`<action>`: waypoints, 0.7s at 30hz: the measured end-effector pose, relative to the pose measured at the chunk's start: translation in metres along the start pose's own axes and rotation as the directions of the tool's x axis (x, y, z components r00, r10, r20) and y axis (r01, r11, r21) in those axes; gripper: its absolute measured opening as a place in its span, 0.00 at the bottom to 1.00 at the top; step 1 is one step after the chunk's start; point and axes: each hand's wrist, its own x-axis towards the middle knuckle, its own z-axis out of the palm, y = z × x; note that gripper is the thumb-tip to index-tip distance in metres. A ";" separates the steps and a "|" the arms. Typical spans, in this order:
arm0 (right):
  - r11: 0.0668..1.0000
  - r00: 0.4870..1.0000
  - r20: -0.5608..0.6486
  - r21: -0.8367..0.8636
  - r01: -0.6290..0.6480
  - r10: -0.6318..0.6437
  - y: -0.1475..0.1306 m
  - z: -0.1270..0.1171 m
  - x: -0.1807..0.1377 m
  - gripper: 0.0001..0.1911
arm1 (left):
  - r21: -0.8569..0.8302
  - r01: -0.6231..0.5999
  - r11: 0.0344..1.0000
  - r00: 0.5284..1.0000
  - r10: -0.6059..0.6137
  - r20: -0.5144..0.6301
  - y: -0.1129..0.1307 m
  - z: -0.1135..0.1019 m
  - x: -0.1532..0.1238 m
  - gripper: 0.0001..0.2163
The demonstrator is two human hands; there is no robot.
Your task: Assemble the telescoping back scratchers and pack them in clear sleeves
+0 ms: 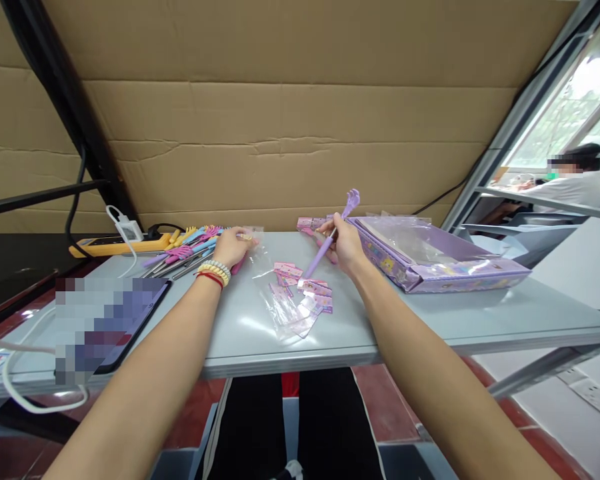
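The right hand [347, 245] pinches 1 purple back scratcher [323, 252], whose near end could scatter the pink cards [314, 288] if swung left; the left hand [231, 247] hides its grip, so I cannot tell.

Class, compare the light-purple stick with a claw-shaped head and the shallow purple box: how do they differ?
The light-purple claw-headed stick is long and thin; the shallow purple box is broad and open-topped.
The stick looks plain; the box has printed sides.
The stick is held tilted in the right hand; the box lies on the grey table.
Both are purple.
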 end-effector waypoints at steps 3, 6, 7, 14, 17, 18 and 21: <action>0.997 0.995 0.067 0.024 -0.075 0.073 -0.001 -0.001 -0.002 0.25 | 0.135 -0.021 0.991 0.998 0.030 -0.062 0.011 0.006 -0.003 0.26; 0.989 0.980 0.188 0.117 -0.090 0.067 -0.005 -0.002 -0.005 0.21 | 0.269 -0.175 0.947 0.972 0.209 -0.103 0.031 0.013 -0.013 0.24; 0.987 0.972 0.226 0.137 -0.089 0.056 -0.006 -0.002 -0.006 0.19 | 0.267 -0.249 0.931 0.962 0.270 -0.044 0.038 0.016 -0.019 0.21; 0.979 0.923 0.373 0.135 -0.153 0.093 -0.001 0.009 -0.013 0.20 | 0.336 -0.582 0.740 0.812 0.516 0.272 0.061 0.041 -0.048 0.15; 0.987 0.962 0.270 0.135 -0.087 0.048 0.000 0.008 -0.011 0.21 | 0.455 -0.535 0.712 0.843 0.483 0.236 0.059 0.043 -0.045 0.16; 0.991 0.978 0.210 0.130 -0.039 0.011 0.000 0.006 -0.009 0.20 | 0.503 -0.508 0.699 0.858 0.463 0.222 0.057 0.039 -0.042 0.16; 0.989 0.997 -0.013 0.126 0.083 -0.082 -0.005 -0.008 0.001 0.21 | 0.652 -0.391 0.650 0.901 0.415 0.126 0.050 0.019 -0.029 0.15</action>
